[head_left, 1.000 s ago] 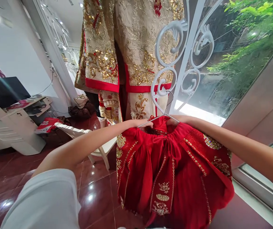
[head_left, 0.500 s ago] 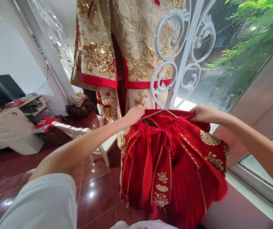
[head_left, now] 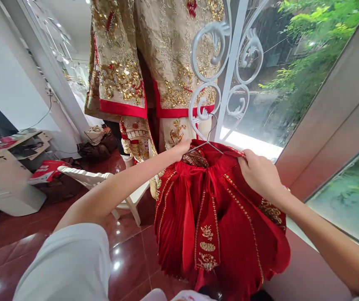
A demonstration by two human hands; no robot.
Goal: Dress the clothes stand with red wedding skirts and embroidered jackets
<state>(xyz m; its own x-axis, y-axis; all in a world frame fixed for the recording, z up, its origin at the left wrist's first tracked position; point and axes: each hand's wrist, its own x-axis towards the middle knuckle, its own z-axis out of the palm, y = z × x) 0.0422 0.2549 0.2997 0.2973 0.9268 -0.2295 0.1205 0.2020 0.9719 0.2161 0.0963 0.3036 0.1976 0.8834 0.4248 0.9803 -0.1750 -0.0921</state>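
Observation:
A red pleated skirt [head_left: 217, 225] with gold embroidery hangs from a thin wire hanger [head_left: 209, 140], whose hook sits on a curl of the white scrolled metal stand [head_left: 226, 79]. My left hand [head_left: 182, 149] is closed on the left end of the skirt's waistband at the hanger. My right hand [head_left: 259, 173] grips the waistband's right side, fingers curled over the red cloth. A red drawstring bow dangles at the waist's middle.
A cream and gold embroidered robe [head_left: 154, 71] with red trim hangs just behind the stand. A white plastic chair [head_left: 104, 184] stands left on the glossy red tile floor [head_left: 19, 242]. White desk [head_left: 6, 167] with a dark monitor far left. A large window [head_left: 295, 71] fills the right.
My right hand has slid inward and down along the waistband, gathering the skirt narrower. The view has shifted slightly left; my left hand stays at the hanger's left end.

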